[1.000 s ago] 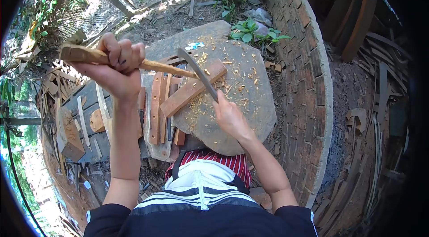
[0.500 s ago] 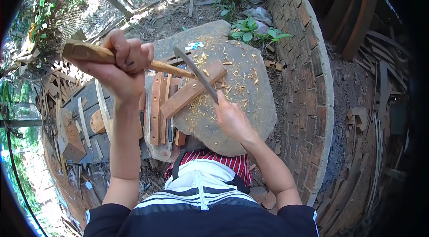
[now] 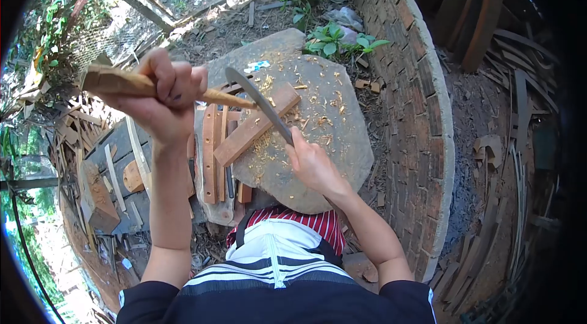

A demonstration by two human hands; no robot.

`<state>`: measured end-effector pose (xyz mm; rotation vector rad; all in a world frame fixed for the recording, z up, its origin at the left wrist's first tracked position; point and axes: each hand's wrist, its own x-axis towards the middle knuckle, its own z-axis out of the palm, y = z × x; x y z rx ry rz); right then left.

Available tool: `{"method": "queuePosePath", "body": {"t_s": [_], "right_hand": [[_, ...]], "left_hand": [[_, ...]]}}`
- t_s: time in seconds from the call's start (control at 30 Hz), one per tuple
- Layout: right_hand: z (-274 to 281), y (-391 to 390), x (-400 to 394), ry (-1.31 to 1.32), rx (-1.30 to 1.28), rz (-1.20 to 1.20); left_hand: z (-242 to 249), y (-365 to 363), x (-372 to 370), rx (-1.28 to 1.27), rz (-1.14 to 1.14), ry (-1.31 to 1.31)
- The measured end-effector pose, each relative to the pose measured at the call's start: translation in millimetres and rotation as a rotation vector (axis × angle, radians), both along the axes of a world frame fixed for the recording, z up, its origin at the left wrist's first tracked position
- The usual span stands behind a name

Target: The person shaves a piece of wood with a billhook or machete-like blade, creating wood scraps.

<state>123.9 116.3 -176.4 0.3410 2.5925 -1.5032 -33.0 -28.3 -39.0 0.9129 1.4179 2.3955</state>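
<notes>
My left hand (image 3: 171, 88) is closed in a fist around a whittled wooden stick (image 3: 225, 98), thick and rough at the left end and tapering to a thin, pale right end. In my closed right hand (image 3: 315, 165) is a knife (image 3: 266, 107) with a long, dark, curved blade. Its blade crosses the stick's thin end, edge close against the wood. Below them, a reddish-brown wooden block (image 3: 235, 142) lies slantwise on a broad, flat grey work surface (image 3: 342, 153). Pale shavings (image 3: 318, 121) are scattered around the block.
Beside the block lie wooden strips with holes (image 3: 211, 153). A curved brick wall (image 3: 413, 110) runs along the right, with scrap wood (image 3: 489, 238) beyond it. On the left are a cut wooden chunk (image 3: 98, 195) and more offcuts. Green plants (image 3: 330, 40) grow at the back.
The whole view has shifted slightly, with the work surface and block now a little farther left. Both hands keep their holds, and the blade stays at the stick's thin end.
</notes>
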Motion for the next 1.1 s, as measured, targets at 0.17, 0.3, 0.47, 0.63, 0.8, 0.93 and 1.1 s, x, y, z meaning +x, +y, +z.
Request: {"method": "queuePosePath", "body": {"t_s": [0.17, 0.3, 0.47, 0.63, 0.8, 0.93, 1.1], "right_hand": [[40.9, 8.2, -1.9, 0.119, 0.020, 0.018], [77.3, 3.8, 0.2, 0.295, -0.052, -0.065], [-5.3, -1.5, -0.4, 0.091, 0.071, -0.007], [-17.8, 0.9, -2.6, 0.076, 0.068, 0.058], [-20.5, -0.5, 4.0, 0.072, 0.085, 0.045], [-8.4, 2.9, 0.9, 0.078, -0.014, 0.021], [67.4, 2.6, -2.2, 0.250, -0.017, -0.029]], "left_hand": [[0.1, 11.8, 6.6, -0.082, -0.033, 0.061], [-0.9, 12.4, 4.7, -0.044, 0.034, 0.029], [-2.2, -7.0, -10.4, 0.005, 0.080, -0.031], [0.0, -6.1, -6.4, 0.033, 0.149, -0.033], [-5.5, -15.6, 2.7, 0.062, 0.149, -0.022], [-2.2, -1.8, -2.3, 0.086, 0.127, -0.044], [1.6, 5.4, -1.5, 0.006, 0.142, -0.050]]}}
